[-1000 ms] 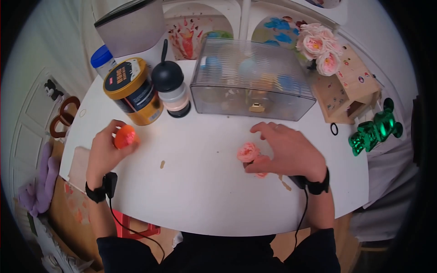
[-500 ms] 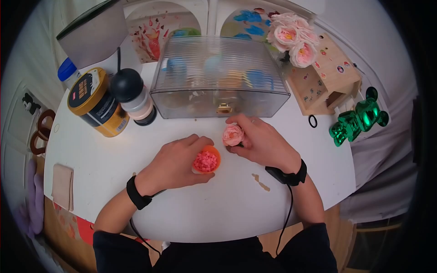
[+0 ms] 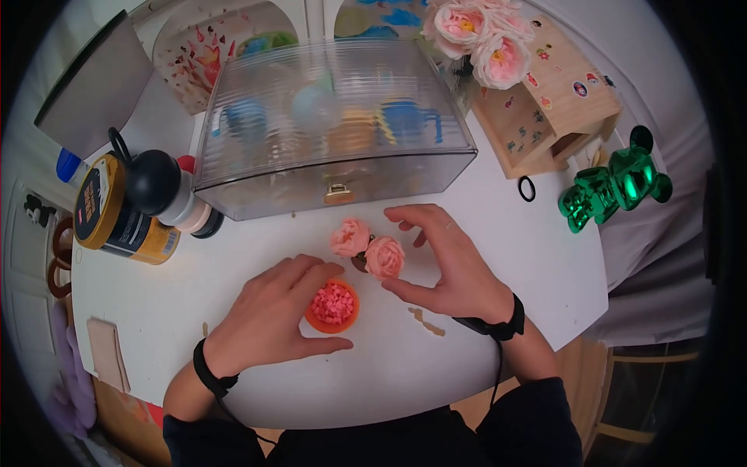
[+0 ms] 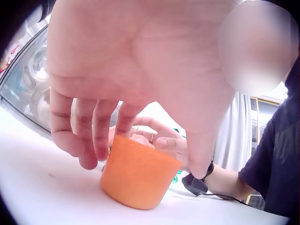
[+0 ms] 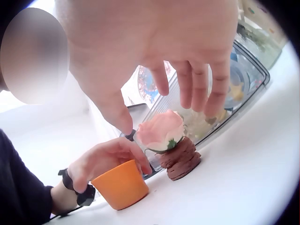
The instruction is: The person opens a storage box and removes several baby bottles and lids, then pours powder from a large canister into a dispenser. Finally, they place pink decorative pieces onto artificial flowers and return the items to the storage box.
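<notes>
Head view: the white counter [image 3: 389,377] offers room between my hands and its curved front edge; a translucent grey ribbed plastic box [image 3: 412,180] bounds the back. My left hand [image 3: 268,315], fingers relaxed, flanks an orange tapered cup [image 4: 140,176] of pink bits; my right hand [image 3: 463,272] spreads beside two pink ruffled roses [image 3: 385,258].
</notes>
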{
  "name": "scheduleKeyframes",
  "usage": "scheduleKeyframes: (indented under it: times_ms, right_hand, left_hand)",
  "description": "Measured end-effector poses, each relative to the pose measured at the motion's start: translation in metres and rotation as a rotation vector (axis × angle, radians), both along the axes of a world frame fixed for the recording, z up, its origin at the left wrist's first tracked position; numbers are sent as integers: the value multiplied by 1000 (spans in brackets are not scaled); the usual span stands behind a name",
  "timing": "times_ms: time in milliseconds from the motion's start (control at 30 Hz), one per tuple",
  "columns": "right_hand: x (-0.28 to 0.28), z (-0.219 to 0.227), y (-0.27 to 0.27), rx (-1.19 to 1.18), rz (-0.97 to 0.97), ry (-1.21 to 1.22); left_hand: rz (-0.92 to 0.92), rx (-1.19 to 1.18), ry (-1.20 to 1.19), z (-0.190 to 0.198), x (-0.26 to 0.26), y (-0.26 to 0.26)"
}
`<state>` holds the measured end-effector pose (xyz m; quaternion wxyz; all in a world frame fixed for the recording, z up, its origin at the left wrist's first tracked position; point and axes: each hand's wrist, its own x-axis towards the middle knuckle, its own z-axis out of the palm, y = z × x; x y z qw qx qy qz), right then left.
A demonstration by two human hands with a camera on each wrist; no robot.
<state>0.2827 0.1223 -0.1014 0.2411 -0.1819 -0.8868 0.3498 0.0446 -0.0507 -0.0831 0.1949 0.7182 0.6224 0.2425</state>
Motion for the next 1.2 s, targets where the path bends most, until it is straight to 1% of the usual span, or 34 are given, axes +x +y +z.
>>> scheduleKeyframes:
  times_ms: [33, 133, 233, 267, 333, 433, 633, 733, 833, 1000, 1100, 1200]
  right_hand:
    - [2, 2, -1, 60, -16, 2]
    - [10, 12, -10, 49, -93, 23]
    - [11, 19, -32, -20, -101, 19]
    - [9, 17, -42, -55, -123, -8]
    - [8, 12, -57, -68, -67, -85]
    - [6, 6, -69, -36, -28, -149]
    - [7, 0, -76, -4, -29, -256]
    - [5, -2, -78, -11, -43, -265]
    - [7, -3, -78, 1, -40, -281]
    - [7, -2, -80, 40, -23, -303]
    - [6, -5, -80, 80, -31, -256]
    - [6, -7, -75, 182, 20, -174]
  left_hand:
    - [12, 38, 3, 7, 1, 0]
    - [53, 138, 62, 17, -7, -5]
    - [21, 88, 183, 22, -10, -11]
    - [13, 114, 216, 18, -8, -13]
    - [-5, 175, 289, 8, -1, -10]
    - [-10, 147, 359, 0, 13, -8]
    - [62, 82, 324, -2, 22, -7]
    - [35, 43, 317, -1, 22, -8]
    - [19, 82, 289, -7, 24, -8]
    - [-7, 62, 332, -6, 27, -9]
    - [-23, 58, 323, -8, 27, -10]
    - [-43, 70, 295, -10, 26, -9]
